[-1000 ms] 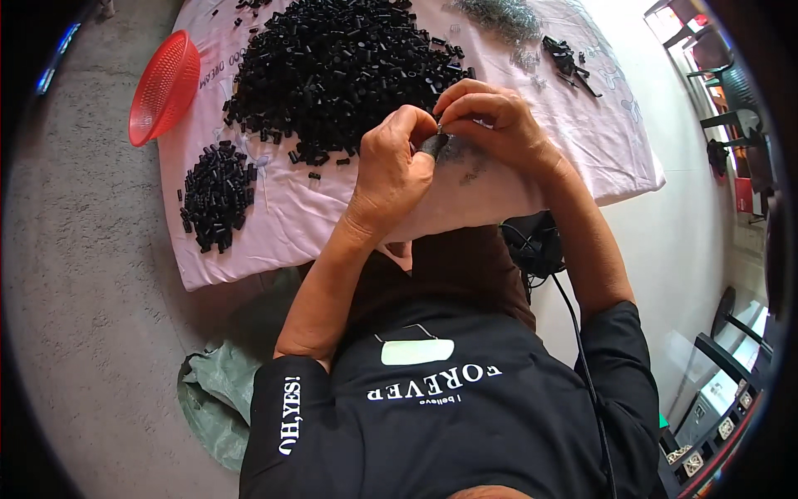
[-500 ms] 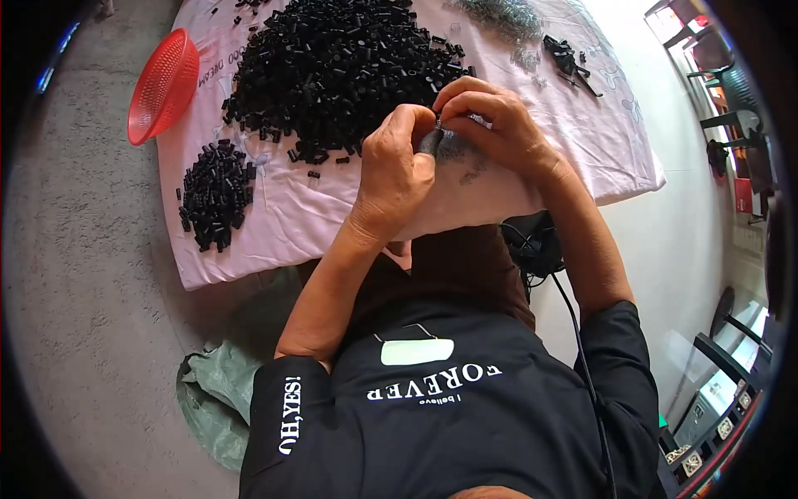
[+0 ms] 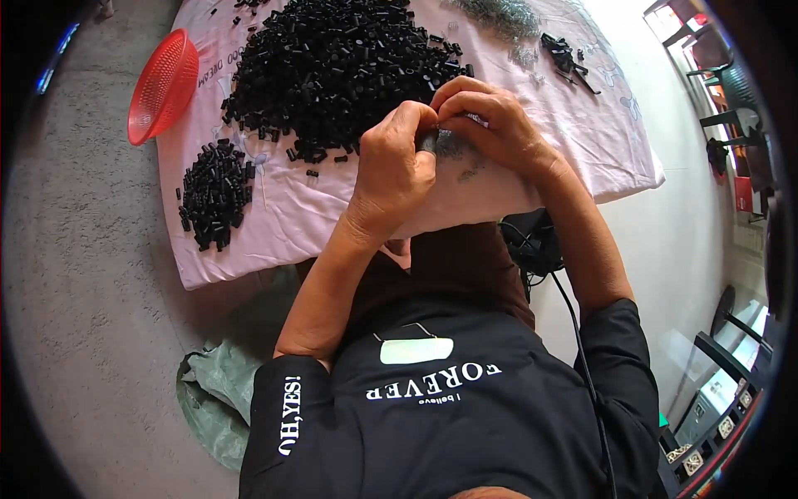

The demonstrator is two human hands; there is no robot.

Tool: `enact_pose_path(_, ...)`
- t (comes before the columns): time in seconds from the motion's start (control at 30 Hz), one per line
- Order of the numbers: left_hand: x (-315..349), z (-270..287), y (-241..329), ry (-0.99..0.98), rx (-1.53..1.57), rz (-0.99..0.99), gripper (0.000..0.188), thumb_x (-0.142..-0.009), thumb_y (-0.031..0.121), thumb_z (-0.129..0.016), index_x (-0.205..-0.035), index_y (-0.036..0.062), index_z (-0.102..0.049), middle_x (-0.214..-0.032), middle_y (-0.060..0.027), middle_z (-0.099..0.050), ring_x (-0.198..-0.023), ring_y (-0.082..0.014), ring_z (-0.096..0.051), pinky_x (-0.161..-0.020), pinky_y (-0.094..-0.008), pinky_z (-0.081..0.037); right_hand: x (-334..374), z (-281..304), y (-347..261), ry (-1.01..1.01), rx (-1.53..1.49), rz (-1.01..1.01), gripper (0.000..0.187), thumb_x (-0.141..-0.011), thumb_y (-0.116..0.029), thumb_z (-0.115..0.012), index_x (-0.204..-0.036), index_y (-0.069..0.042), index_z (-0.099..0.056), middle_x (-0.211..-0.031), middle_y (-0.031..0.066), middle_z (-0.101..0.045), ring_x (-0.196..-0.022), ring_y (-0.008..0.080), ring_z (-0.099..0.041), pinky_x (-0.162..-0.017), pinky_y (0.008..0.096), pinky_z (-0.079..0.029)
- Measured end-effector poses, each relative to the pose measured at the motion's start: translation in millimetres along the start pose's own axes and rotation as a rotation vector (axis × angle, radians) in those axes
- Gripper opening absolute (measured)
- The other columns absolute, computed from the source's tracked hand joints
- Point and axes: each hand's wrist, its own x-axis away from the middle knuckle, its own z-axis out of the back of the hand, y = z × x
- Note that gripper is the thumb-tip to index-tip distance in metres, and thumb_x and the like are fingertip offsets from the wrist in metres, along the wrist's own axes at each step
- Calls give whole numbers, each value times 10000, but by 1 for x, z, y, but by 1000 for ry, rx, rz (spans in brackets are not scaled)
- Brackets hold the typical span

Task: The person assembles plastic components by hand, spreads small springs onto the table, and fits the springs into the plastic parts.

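Observation:
My left hand (image 3: 392,162) is closed around a dark cylindrical piece (image 3: 429,141), which shows between thumb and fingers. Fingertip to fingertip with it, my right hand (image 3: 495,125) pinches at the piece's upper end; whatever sits in that pinch is hidden. A large heap of short black cylinders (image 3: 332,75) spreads over the table just beyond the left hand. Under and beside the right hand lies a small patch of fine silvery wire-like pieces (image 3: 470,173).
Pink cloth (image 3: 299,216) covers the table. A smaller pile of black cylinders (image 3: 216,195) lies near its left corner, below a red perforated basket (image 3: 164,87). More silvery pieces (image 3: 507,18) and some black parts (image 3: 568,60) lie at the far right. A black cable (image 3: 573,324) hangs by my right arm.
Both hands have shifted very slightly left and farther from me, still meeting at the fingertips. Less of the dark piece shows in the left hand. The piles look the same.

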Motion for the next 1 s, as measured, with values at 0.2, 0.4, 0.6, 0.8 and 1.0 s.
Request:
enact_pose_path(0.2, 1, -3, 3, 22, -16, -19, 308, -703, -115, -569, -988, -5, -608, -855, -115, -658, -763, -208, -667, -748, -310, -546, 1, -1, 3, 11, -2, 2, 74, -849, -7, -675, -908, -8, -631, -1003, 89, -647, -889, 237, -656, -781, 327, -528)
enact_pose_path(0.4, 0, -3, 3, 21, 11, -12, 289, -706, -124, -566, -966, 1, -594, -818, -95, -623, -731, -185, -640, -720, -295, -531, -1, 0, 2, 30, -37, -31, 55, -862, -45, -676, -902, -12, -657, -994, 96, -656, -883, 246, -671, -762, 329, -538)
enact_pose_path(0.6, 0, -5, -2, 52, 10, -40, 291, -718, -149, -531, -956, 6, -595, -829, -90, -618, -744, -174, -637, -716, -285, -526, -1, -1, 2, 45, -36, -12, 54, -868, -49, -677, -900, -11, -654, -985, 97, -657, -879, 239, -669, -760, 330, -536)
enact_pose_path(0.8, 1, -1, -5, 88, -12, -9, 289, -742, -134, -536, -980, 5, -625, -883, -92, -660, -767, -174, -647, -729, -290, -526, -1, -1, 3, 71, -16, -7, 58, -861, -40, -688, -905, -15, -659, -993, 87, -663, -884, 230, -670, -764, 324, -539)
enact_pose_path(1.0, -1, -2, -1, 40, 47, 13, 289, -674, -93, -534, -939, -10, -615, -878, -132, -632, -771, -273, -633, -717, -347, -518, -1, 0, 2, 88, -71, -70, 68, -861, -51, -695, -918, -22, -672, -1002, 80, -666, -894, 220, -670, -771, 320, -540)
